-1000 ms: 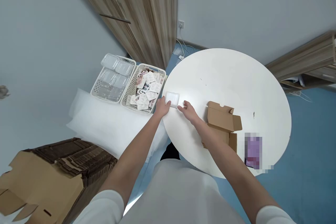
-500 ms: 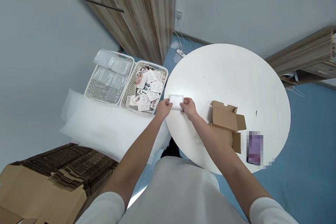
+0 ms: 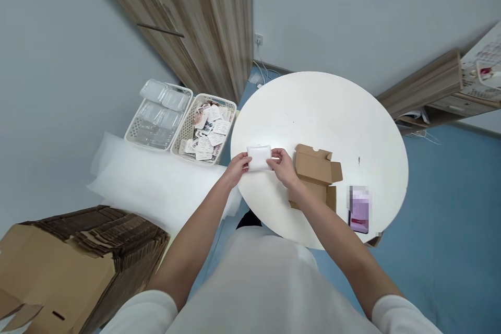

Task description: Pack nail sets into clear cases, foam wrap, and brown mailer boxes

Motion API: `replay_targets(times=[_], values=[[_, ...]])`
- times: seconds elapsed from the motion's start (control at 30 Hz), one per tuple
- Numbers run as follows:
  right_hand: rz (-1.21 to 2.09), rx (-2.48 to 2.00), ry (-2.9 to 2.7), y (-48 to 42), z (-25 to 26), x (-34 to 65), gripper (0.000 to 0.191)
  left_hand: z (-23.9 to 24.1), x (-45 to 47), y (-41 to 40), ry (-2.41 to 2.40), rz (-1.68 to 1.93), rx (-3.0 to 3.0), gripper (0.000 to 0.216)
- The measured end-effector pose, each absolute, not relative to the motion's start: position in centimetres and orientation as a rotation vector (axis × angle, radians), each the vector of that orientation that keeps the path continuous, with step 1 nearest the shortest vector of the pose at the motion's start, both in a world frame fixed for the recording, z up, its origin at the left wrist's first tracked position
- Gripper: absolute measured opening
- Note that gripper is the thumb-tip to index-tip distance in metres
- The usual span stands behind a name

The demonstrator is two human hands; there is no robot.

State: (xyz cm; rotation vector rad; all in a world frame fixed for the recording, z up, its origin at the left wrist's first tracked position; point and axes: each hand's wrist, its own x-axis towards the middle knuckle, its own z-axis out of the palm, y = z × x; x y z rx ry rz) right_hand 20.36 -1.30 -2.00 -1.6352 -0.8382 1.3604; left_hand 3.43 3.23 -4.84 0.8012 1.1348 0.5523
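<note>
Round and white, the table (image 3: 332, 115) filled the middle of the view, with grey walls and a blue floor behind it. Your left hand (image 3: 236, 167) and right hand (image 3: 284, 166) each pinched one end of a small white pad (image 3: 259, 156), fingers closed on it, holding it over the near left part of the tabletop. To handle such a soft piece well, judging by its look, you needed an even grip at both ends and light pressure, so that it stayed flat between the hands and did not crumple.

Just right of your right hand, touching or nearly touching the wrist, stood an open cardboard box (image 3: 315, 175) with its flaps up. Those flaps were the nearest obstacle to any sideways move. Farther right lay a purple phone (image 3: 359, 211), close to the table's near edge and well apart from the hands.

Directly below your left hand ran the table edge, so the pad hung close to the drop. Beyond your left hand, off the table, sat two white baskets side by side: one of clear plastic shells (image 3: 158, 115), one of printed cards (image 3: 205, 128). Nearer you on that side were white foam sheets (image 3: 148, 182) and a stack of flat cartons (image 3: 78, 250). Ahead of both hands the tabletop offered bare room.
</note>
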Motion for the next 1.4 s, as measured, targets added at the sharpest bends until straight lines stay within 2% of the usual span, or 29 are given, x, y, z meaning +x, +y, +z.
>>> replay_targets(times=[0.23, 0.47, 0.6, 0.8, 1.1, 1.27, 1.4], values=[[1.212, -1.605, -0.825, -9.2, 0.8, 29.9, 0.034, -1.2, 13.3, -2.2, 1.077, 0.454, 1.142, 0.032], [1.153, -1.835, -0.875, -15.0, -2.6, 35.0, 0.028, -2.7, 20.1, -7.2, 1.255, 0.240, 1.337, 0.021], [1.124, -2.089, -1.129, -15.9, -3.9, 34.7, 0.028, -3.6, 20.5, -8.7, 1.396, 0.089, 1.498, 0.020], [1.080, -2.252, -1.316, -16.4, -4.7, 33.1, 0.024, -4.2, 20.3, -10.3, 1.531, 0.007, 1.739, 0.038], [0.933, -2.444, -1.546, -16.7, -5.0, 31.5, 0.023, -3.8, 19.7, -10.9, 1.213, -0.182, 2.249, 0.030], [0.822, -2.506, -1.746, -17.0, -5.0, 31.4, 0.025, -3.5, 16.9, -10.4, 1.013, 0.019, 2.437, 0.030], [0.817, -2.543, -1.792, -17.1, -5.2, 31.0, 0.028, -4.0, 13.9, -9.9, 1.170, 0.139, 2.393, 0.056]])
